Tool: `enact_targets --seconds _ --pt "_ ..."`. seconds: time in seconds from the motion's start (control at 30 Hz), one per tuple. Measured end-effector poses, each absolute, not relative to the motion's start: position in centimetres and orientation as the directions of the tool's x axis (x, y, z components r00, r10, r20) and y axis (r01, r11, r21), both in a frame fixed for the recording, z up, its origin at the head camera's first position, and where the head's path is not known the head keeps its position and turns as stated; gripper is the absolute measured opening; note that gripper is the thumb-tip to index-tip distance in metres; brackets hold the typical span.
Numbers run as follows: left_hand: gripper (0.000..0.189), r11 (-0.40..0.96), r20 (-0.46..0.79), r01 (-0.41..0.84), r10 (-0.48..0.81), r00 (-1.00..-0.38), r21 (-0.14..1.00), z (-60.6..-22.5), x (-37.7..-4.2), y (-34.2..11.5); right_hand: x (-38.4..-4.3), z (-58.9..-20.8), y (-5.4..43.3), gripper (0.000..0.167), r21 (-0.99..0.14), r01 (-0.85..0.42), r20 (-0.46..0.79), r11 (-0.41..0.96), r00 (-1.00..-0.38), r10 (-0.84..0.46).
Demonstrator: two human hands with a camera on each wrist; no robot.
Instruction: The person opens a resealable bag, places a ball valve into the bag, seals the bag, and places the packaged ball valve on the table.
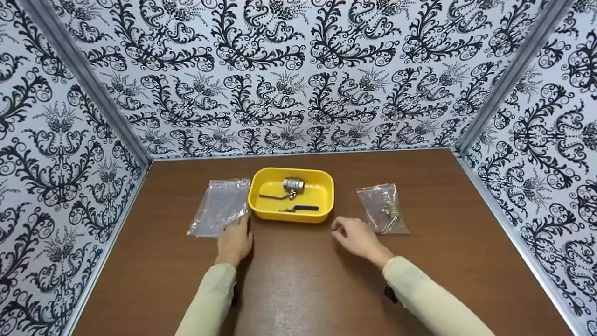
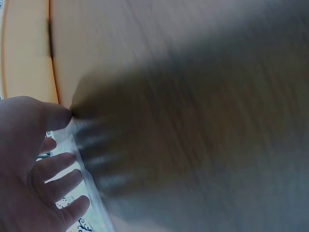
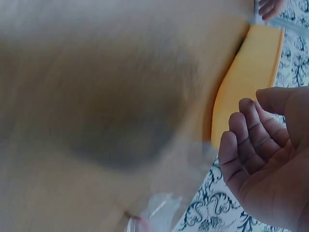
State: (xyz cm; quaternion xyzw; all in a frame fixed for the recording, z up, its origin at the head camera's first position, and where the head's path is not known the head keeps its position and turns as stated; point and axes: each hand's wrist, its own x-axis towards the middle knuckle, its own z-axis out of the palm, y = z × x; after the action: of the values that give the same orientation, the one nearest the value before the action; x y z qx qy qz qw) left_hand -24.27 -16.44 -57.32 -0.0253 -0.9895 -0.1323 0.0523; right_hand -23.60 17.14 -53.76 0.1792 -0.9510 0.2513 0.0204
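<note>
Had the left hand (image 1: 234,240) at the near right corner of a flat clear bag (image 1: 219,210), with fingers loosely extended and gripping nothing; could not tell whether in contact with the plastic. Had the right hand (image 1: 357,237) just off the near right corner of a yellow tray (image 1: 289,217), with fingers loosely bent, thumb near them, and nothing held between. Saw the flat clear bag left of the tray, almost against its wall, and a second bag (image 1: 373,200) with a brass-coloured fitting (image 1: 391,211) inside, just beyond the right hand. Saw in the tray a metal valve (image 1: 294,185) toward the back and a blue handle (image 1: 306,207) close to the near wall.

Seemed wisest to pinch the thin plastic by a single edge and raise it slowly; seemed safer, too, to grasp the valve by its body than by its lever (image 1: 274,197).

Found ample room over the near side of the counter (image 1: 298,289). Found little between flat bag and tray; judged a sideways sweep there liable to nudge both.
</note>
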Motion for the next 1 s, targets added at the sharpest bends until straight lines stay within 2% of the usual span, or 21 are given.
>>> enact_targets --seconds 0.2,0.43,0.73,1.0 --pt "0.045 0.98 0.115 0.021 -0.002 -0.993 0.197 -57.1 -24.6 -16.8 -22.8 -54.0 16.2 0.011 -0.497 -0.348 0.092 0.795 -0.932 -0.351" --pt "0.035 0.979 0.113 -0.025 -0.049 -0.992 0.202 -57.3 -24.8 -17.3 -22.3 -54.2 15.6 0.01 -0.503 -0.373 0.085 0.78 -0.919 -0.385" --pt "0.016 0.981 0.183 0.012 -0.025 -0.983 0.194 -57.3 -24.8 -17.3 -22.2 -54.7 15.4 0.012 -0.509 -0.38 0.08 0.773 -0.915 -0.396" --pt "0.016 0.973 0.188 -0.006 -0.051 -0.981 0.231 -56.2 -24.6 -17.1 -21.9 -54.9 15.4 0.012 -0.511 -0.396 0.105 0.763 -0.91 -0.402"
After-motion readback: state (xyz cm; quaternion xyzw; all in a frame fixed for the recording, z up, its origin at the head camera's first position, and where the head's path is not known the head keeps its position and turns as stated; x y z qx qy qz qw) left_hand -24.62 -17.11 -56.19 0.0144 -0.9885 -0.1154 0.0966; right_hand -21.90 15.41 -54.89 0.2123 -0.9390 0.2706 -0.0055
